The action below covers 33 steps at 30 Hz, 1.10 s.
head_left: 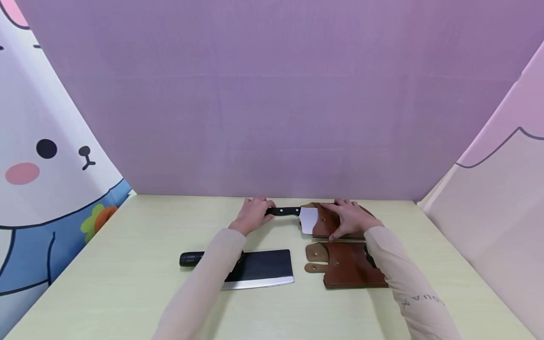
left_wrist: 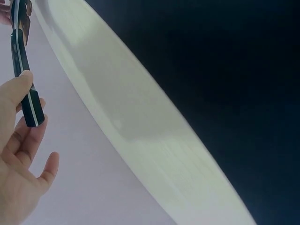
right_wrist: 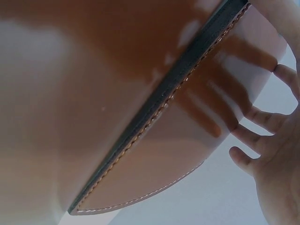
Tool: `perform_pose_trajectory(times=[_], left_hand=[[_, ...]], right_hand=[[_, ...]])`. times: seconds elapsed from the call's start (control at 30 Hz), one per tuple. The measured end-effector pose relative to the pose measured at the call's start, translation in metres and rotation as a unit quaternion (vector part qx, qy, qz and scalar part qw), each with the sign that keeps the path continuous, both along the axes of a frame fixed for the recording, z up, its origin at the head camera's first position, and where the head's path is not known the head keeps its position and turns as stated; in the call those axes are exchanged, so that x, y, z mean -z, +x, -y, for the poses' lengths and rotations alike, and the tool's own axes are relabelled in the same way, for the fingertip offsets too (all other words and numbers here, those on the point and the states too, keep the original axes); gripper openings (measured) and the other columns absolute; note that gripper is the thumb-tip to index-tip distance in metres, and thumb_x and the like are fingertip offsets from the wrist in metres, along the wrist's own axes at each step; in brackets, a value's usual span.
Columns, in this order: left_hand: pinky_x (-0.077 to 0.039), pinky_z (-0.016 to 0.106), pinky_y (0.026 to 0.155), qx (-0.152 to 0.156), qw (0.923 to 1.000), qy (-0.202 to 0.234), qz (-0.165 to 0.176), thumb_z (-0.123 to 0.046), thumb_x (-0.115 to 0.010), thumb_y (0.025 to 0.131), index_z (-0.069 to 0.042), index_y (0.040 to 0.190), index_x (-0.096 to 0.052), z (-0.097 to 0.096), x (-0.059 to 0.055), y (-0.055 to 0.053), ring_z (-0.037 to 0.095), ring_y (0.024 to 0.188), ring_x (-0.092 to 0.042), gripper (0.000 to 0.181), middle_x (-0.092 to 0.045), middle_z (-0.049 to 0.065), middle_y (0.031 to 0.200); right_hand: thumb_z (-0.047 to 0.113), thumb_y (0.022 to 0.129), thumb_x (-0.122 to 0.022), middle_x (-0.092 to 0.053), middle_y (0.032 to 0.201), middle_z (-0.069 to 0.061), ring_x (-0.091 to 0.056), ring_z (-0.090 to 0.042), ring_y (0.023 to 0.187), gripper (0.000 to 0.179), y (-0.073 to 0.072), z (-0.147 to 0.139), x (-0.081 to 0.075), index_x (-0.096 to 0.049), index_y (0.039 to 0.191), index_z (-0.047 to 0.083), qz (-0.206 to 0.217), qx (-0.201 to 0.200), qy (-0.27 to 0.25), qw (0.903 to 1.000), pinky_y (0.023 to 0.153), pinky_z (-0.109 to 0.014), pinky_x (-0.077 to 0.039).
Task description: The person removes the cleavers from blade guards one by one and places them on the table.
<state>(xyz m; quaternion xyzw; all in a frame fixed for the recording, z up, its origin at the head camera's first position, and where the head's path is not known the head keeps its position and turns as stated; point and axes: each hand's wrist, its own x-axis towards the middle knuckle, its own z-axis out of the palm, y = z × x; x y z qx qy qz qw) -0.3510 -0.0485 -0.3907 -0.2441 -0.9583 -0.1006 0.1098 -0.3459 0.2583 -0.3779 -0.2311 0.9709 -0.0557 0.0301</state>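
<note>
My left hand [head_left: 253,215] pinches the end of the riveted black handle of a kitchen knife [head_left: 309,220] between thumb and fingers. In the left wrist view, the knife's handle [left_wrist: 28,101] runs up toward the leather. Part of the wide silver blade shows; the rest is hidden inside a brown leather sheath [head_left: 321,229]. Across that sheath lies my right hand [head_left: 351,218], gripping it with the thumb at the near edge and the fingers at the far edge. In the right wrist view, its fingers [right_wrist: 267,119] meet the edge of the stitched sheath [right_wrist: 154,154].
Beneath my left forearm lies a cleaver [head_left: 267,267] with a dark blade and black handle, partly covered. A second brown leather sheath [head_left: 350,271] with two strap tabs lies nearer me, below the right hand. Purple cloth [head_left: 272,118] stands behind the pale table [head_left: 127,264].
</note>
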Motion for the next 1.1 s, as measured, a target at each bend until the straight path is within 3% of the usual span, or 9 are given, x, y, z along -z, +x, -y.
perform_pose_trajectory(times=[1.1], left_hand=[[-0.039,0.049,0.088,0.004,1.0000,0.001,0.009,-0.029,-0.064,0.086,-0.018,0.112,-0.063,0.026,-0.002,0.002,0.024,0.096,-0.059,0.028,-0.063,0.004,0.103]], right_hand=[[0.045,0.058,-0.082,-0.033,0.139,-0.025,-0.030,-0.046,0.126,0.099,0.004,0.001,-0.001,-0.035,0.141,0.020,0.003,0.007,0.001,1.0000,0.102,-0.064,-0.018]])
